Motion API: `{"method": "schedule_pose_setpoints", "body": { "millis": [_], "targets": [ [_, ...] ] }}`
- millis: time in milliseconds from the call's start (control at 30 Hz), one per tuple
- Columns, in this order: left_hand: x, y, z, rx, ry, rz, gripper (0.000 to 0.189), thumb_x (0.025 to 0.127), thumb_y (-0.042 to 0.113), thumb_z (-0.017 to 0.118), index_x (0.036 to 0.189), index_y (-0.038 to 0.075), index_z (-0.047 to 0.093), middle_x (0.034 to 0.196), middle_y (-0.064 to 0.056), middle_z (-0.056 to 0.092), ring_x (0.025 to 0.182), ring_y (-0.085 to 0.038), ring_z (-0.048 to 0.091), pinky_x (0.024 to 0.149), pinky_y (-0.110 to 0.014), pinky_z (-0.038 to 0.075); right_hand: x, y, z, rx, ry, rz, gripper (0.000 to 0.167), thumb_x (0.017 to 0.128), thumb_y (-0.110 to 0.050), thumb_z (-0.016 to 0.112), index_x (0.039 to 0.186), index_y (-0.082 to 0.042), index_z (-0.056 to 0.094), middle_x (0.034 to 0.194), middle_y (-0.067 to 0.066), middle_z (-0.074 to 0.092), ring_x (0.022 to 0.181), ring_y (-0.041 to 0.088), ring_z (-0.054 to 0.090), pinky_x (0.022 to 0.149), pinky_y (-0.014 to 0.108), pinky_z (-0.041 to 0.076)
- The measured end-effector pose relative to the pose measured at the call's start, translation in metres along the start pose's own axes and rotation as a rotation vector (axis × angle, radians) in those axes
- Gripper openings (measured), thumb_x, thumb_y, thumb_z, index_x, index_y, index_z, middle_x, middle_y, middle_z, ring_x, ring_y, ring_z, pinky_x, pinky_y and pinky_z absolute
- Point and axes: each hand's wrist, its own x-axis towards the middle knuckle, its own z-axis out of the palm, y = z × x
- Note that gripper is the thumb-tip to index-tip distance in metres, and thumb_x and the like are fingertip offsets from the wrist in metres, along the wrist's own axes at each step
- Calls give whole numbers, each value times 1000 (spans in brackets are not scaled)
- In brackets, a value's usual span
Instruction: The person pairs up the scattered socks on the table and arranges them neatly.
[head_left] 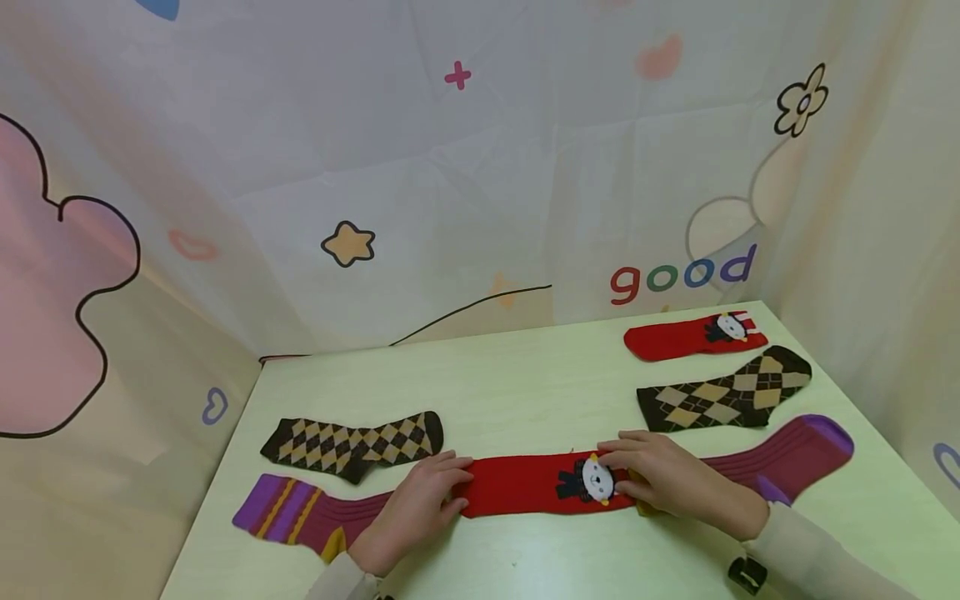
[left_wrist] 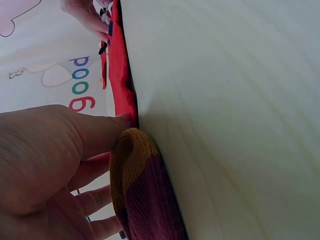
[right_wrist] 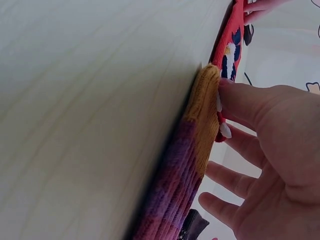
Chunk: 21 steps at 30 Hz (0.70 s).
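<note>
A red sock (head_left: 517, 483) with a white animal face and a dark figure lies flat between both hands. My left hand (head_left: 416, 504) rests at its plain left end; the thumb touches the fabric in the left wrist view. On the printed right end rests my right hand (head_left: 667, 475), fingers extended, thumb (right_wrist: 245, 102) at the sock's edge. Under the left hand runs a maroon sock (head_left: 360, 510) with purple and yellow bands; its mustard end (left_wrist: 132, 155) sits beside the thumb. Partly beneath the right hand is another maroon sock (head_left: 795, 458) with purple patches and a mustard end (right_wrist: 205, 95).
Behind the left hand lies a dark argyle sock (head_left: 352, 446). Farther back on the right are a larger-patterned argyle sock (head_left: 723, 392) and a second red sock (head_left: 675, 339). A printed curtain (head_left: 450, 167) hangs along the back and sides of the pale table (head_left: 510, 383).
</note>
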Motion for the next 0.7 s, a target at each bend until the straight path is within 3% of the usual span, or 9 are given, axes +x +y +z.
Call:
{"method": "schedule_pose_setpoints", "body": {
  "millis": [700],
  "targets": [
    [0,0,0,-11,-5,5,31,89,14,81,117,3,75,135,-10,67,130,-36,58,109,-50,45,0,4,2,28,-4,1,36,91,-20,78,126,-12,72,137,11,65,128,45,56,101,62,47]
  ]
}}
